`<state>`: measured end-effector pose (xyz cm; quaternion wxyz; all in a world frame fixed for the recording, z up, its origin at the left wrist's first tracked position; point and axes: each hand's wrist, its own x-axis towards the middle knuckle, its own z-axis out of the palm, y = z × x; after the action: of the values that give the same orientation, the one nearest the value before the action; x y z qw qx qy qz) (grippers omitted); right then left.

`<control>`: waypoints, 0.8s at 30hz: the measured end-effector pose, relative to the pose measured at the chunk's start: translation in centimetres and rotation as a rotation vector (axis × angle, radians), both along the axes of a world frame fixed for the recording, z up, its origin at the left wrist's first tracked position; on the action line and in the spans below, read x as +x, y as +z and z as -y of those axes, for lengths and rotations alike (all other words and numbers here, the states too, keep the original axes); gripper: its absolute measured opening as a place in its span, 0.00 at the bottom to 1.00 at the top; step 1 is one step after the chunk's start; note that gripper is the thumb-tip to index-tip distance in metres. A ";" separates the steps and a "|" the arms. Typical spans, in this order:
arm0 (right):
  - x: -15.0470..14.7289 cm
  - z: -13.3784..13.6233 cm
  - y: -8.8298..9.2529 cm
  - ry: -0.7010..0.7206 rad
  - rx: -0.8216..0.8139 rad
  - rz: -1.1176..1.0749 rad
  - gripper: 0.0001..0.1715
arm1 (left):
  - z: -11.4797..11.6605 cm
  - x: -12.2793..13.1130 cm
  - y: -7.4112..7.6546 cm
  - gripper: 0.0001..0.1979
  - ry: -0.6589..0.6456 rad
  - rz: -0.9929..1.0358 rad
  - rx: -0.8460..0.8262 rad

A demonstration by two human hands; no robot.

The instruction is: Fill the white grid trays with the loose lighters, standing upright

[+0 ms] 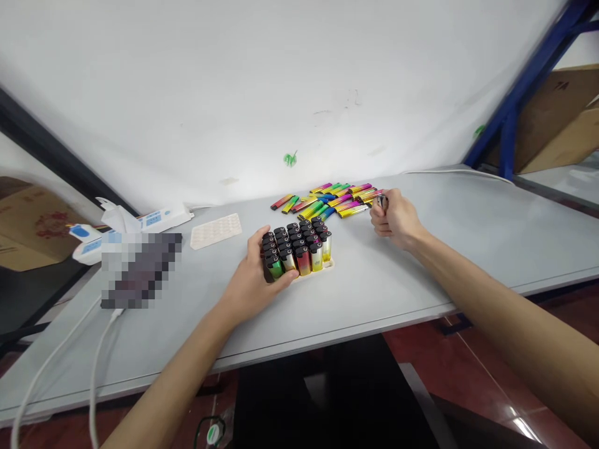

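Several lighters (304,259) with black tops and shiny coloured bodies stand upright in close rows in a white tray (330,266). My left hand (246,280) is wrapped round the left end of this tray, thumb along the front and fingers behind. Off to the right and above the table, my right hand (397,219) is closed around a lighter (382,201); only its dark, metallic end shows, and the fingers hide the rest. A loose heap of rainbow-coloured lighters (353,212) lies by the wall, just left of my right hand.
Left of the upright lighters lies a white tray with holes (216,231). Farther left are a power strip (163,217), a blurred-out dark object (145,271) and white cables (96,368). A white wall (262,93) bounds the grey table (384,280) at the back.
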<state>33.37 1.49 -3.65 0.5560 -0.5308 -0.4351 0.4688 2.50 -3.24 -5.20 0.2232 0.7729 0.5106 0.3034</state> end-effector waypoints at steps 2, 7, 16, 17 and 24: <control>0.0 0.0 0.0 -0.011 -0.005 -0.010 0.30 | 0.0 0.0 -0.1 0.46 -0.003 0.003 0.000; 0.1 -0.1 -0.2 0.015 0.008 0.001 0.30 | -0.1 0.0 -0.1 0.46 -0.004 0.017 0.016; -0.3 0.2 0.0 0.054 0.001 -0.014 0.27 | 0.0 0.0 -0.1 0.46 -0.014 0.019 0.018; -0.3 0.3 0.0 0.074 0.008 -0.027 0.27 | -0.1 0.0 -0.1 0.46 -0.018 0.020 0.017; -0.6 1.4 0.3 0.459 0.004 -0.083 0.20 | 0.0 0.0 0.0 0.46 -0.012 0.012 -0.001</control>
<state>32.77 0.11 -3.34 0.4535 -0.3970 -0.5220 0.6035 2.50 -3.21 -5.16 0.2283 0.7740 0.5049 0.3065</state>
